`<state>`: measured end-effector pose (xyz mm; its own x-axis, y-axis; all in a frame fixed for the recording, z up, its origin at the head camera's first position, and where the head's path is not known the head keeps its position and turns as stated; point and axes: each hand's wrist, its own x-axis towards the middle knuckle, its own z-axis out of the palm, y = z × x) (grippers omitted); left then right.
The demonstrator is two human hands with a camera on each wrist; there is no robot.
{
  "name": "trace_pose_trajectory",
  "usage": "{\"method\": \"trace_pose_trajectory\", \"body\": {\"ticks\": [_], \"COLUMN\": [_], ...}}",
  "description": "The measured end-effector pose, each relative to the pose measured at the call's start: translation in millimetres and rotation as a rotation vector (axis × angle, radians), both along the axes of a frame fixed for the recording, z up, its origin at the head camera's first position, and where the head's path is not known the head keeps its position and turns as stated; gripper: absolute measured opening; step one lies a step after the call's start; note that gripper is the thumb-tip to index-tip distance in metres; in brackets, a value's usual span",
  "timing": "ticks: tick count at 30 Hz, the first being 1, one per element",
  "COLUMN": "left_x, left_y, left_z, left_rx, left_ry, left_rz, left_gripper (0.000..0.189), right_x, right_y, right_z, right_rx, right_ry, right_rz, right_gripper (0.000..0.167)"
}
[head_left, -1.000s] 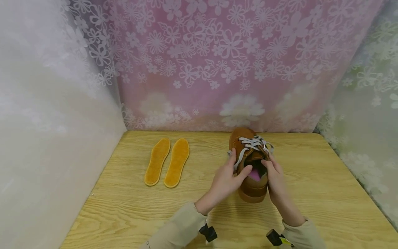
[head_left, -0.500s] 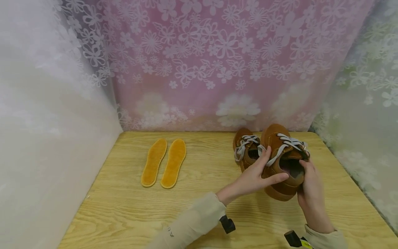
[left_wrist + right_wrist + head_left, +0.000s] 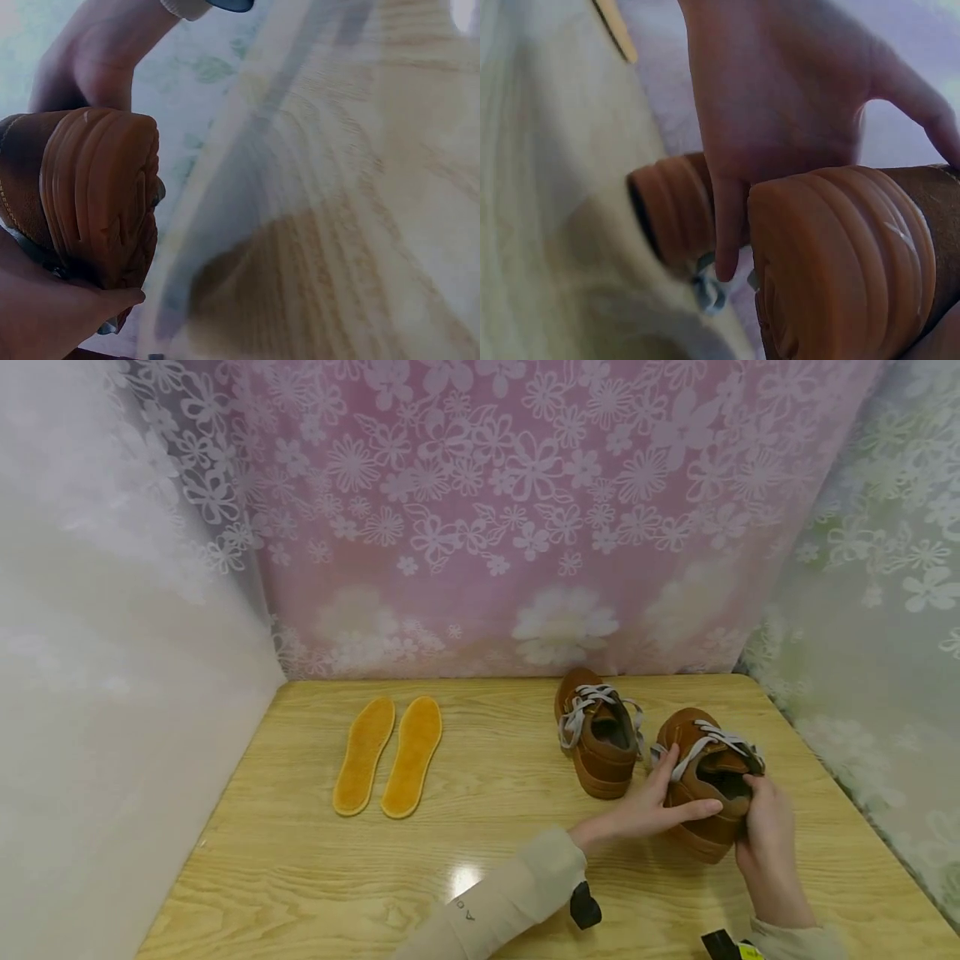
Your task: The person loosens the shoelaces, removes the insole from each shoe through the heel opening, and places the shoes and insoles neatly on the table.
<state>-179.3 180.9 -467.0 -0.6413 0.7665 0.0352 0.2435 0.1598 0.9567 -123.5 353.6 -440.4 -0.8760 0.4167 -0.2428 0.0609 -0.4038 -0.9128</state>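
A brown lace-up shoe [image 3: 693, 827] with white laces is between my two hands at the right of the head view, toe pointing away. My left hand [image 3: 648, 808] grips its left side, thumb over the collar. On the opposite side my right hand [image 3: 771, 839] holds it, thumb at the opening. The shoe's ridged heel [image 3: 97, 187] and part of its sole show in the left wrist view, tilted above the table. Its matching shoe [image 3: 604, 768] stands upright just left of it, toe toward the back. The inside of the held shoe looks dark.
Two orange-yellow insoles [image 3: 412, 760] lie side by side on the left of the wooden table [image 3: 480, 777]. A pink floral curtain [image 3: 450, 527] hangs at the back edge, and pale cloth walls [image 3: 127, 693] close off both sides.
Both hands have carried the shoe rightward and lower, from in front of the other shoe to beside it. The other shoe, hidden at first, now shows fully. The insoles stay put.
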Motion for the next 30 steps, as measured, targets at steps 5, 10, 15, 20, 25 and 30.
{"method": "trace_pose_trajectory", "body": {"ticks": [5, 10, 15, 20, 25, 30], "left_x": [-0.2, -2.8, -6.8, -5.3, -2.2, 1.8], "left_y": [6.9, 8.4, 12.6, 22.0, 29.0, 31.2], "left_z": [-15.2, -23.4, -29.4, -31.3, -31.7, -29.1], "left_rx": [-0.027, -0.021, -0.017, -0.021, -0.023, -0.038], "left_ry": [-0.048, -0.146, -0.205, -0.226, -0.192, -0.127], "left_rz": [0.019, 0.043, 0.068, 0.147, 0.278, 0.356], "left_gripper": [0.093, 0.095, 0.097, 0.096, 0.09, 0.092], "right_x": [-2.7, -11.9, -25.6, -42.9, -68.2, -92.1], "right_y": [10.1, 13.8, 19.0, 23.9, 26.8, 30.7], "right_z": [-18.6, -25.8, -28.6, -34.1, -42.9, -45.7], "right_rx": [0.098, 0.231, 0.365, 0.428, 0.479, 0.535], "right_ry": [-0.04, -0.107, -0.147, -0.193, -0.151, -0.087], "right_rz": [0.045, 0.098, 0.142, 0.087, 0.096, 0.143], "right_gripper": [0.033, 0.058, 0.06, 0.059, 0.055, 0.057]}}
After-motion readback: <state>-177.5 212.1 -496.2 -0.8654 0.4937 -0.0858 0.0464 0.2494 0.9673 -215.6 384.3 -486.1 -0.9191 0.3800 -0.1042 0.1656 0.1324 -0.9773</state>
